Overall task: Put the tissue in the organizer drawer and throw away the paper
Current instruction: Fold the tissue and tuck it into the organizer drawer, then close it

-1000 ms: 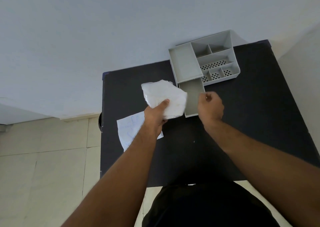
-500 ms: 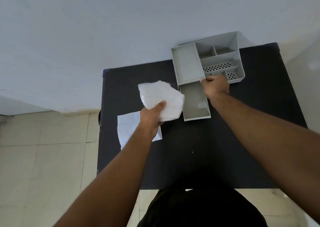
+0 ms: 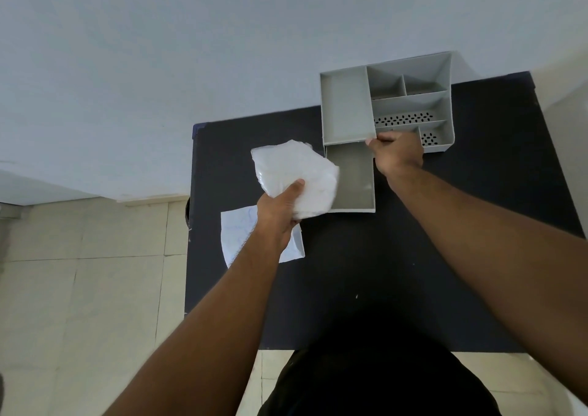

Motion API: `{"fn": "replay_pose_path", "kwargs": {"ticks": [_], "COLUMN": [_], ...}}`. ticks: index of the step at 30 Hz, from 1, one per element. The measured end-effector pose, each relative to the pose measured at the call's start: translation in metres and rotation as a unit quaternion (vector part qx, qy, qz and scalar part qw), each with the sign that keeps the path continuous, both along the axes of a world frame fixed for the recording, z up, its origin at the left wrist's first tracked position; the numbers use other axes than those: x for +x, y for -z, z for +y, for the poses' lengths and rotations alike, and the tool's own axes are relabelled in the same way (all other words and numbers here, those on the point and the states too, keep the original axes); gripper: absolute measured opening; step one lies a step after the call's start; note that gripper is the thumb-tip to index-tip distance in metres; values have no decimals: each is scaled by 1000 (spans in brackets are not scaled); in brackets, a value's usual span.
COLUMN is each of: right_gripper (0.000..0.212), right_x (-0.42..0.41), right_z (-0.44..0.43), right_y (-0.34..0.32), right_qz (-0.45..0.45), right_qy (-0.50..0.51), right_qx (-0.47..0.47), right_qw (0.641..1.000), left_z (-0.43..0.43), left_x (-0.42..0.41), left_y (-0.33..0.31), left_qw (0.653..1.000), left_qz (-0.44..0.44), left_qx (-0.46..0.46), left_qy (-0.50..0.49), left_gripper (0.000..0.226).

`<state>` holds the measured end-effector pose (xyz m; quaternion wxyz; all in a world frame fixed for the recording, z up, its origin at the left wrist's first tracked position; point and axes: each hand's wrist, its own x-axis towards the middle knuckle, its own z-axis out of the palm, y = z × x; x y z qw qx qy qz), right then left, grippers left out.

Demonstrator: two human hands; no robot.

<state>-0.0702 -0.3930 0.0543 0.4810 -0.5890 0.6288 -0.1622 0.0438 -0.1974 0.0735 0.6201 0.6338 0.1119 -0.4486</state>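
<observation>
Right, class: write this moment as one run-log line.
left hand: holds tissue, not yet in drawer | right hand: grips organizer front edge | drawer: open | paper: on table

No words, labels or numbers can be read. The paper (image 3: 237, 236) lying on the tabletop (image 3: 350, 272) carries faint blue pen marks, but they are too pale and small to make out as letters or figures

The person wears a plain black top (image 3: 375, 384), forearms (image 3: 222, 304) bare
</observation>
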Motion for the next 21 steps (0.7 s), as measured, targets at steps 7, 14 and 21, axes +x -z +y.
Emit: {"fn": "replay_pose_path", "kwargs": {"ticks": [7, 14, 21], "right_gripper": [18, 47, 38], "right_x": [-5, -26, -63], "right_z": [6, 42, 69], "right_y": [-8, -19, -12], "right_qz": [24, -121, -225], "right_qy": [6, 17, 44], "right_qx": [-9, 190, 255], "right_qw": [1000, 974, 939], "left_z": [-7, -9, -19], "left_x": [-4, -15, -30], "left_y": [-4, -7, 0], "left_qw": [999, 982, 959], "left_qz": [13, 62, -99], "left_qx": [-13, -9, 84], "left_qy": [34, 176, 250], "left_gripper": [35, 47, 39]}}
